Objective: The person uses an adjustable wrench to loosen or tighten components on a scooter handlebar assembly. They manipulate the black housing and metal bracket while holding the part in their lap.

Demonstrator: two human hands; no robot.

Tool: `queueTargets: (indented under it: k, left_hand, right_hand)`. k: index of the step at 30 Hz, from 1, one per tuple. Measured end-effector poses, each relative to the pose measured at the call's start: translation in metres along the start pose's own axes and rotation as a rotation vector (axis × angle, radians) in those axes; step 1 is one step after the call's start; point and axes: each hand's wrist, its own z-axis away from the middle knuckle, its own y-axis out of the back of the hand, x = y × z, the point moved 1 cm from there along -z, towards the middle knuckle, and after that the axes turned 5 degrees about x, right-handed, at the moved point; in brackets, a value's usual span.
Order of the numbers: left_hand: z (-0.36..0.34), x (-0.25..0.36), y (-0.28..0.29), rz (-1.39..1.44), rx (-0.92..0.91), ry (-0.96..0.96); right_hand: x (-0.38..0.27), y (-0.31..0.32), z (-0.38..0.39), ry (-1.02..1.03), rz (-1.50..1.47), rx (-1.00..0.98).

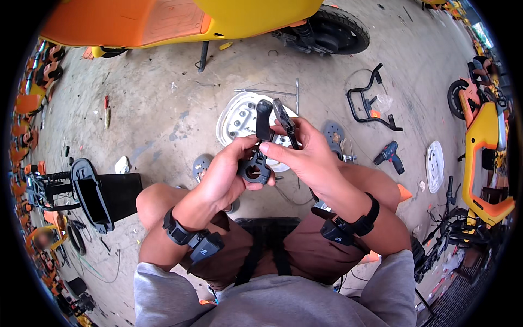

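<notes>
Head view: left hand [220, 169] grips a clamp [254, 171] between thumb and curled fingers; right hand [310, 155] pinches a slim black part [285, 121], thumb tip at the clamp. A white plate [231, 113] lies below, beyond the fingers.

Head view, fisheye | worn on my head | faces steeply down | left hand [220, 169], right hand [308, 155] near, floor [169, 109] farther
</notes>
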Motion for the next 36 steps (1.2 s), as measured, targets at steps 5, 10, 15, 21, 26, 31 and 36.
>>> queueTargets:
  k: [5, 10, 15, 21, 26, 31, 36]
  left_hand:
    - [-0.002, -0.003, 0.007, 0.100, -0.091, 0.026]
    - [-0.007, -0.005, 0.016, 0.177, -0.244, 0.038]
    - [-0.003, -0.006, 0.006, 0.329, -0.243, 0.063]
    - [-0.003, -0.013, 0.007, 0.602, -0.327, 0.179]
    - [0.003, -0.017, 0.002, 0.641, -0.167, 0.161]
    - [0.004, -0.033, 0.014, 0.708, -0.182, 0.176]
    - [0.004, -0.016, 0.022, 0.718, -0.104, 0.057]
  right_hand:
    - [-0.004, -0.001, -0.001, -0.025, -0.037, 0.016]
    - [-0.010, -0.003, -0.001, -0.051, -0.102, -0.001]
    - [-0.009, 0.003, -0.004, 0.017, -0.059, 0.007]
    - [-0.024, 0.000, -0.003, -0.083, -0.120, -0.052]
    - [-0.013, -0.003, -0.004, -0.083, -0.111, -0.036]
    - [-0.005, -0.005, -0.003, -0.116, -0.060, -0.120]
    - [-0.015, 0.003, 0.006, -0.048, 0.124, -0.115]
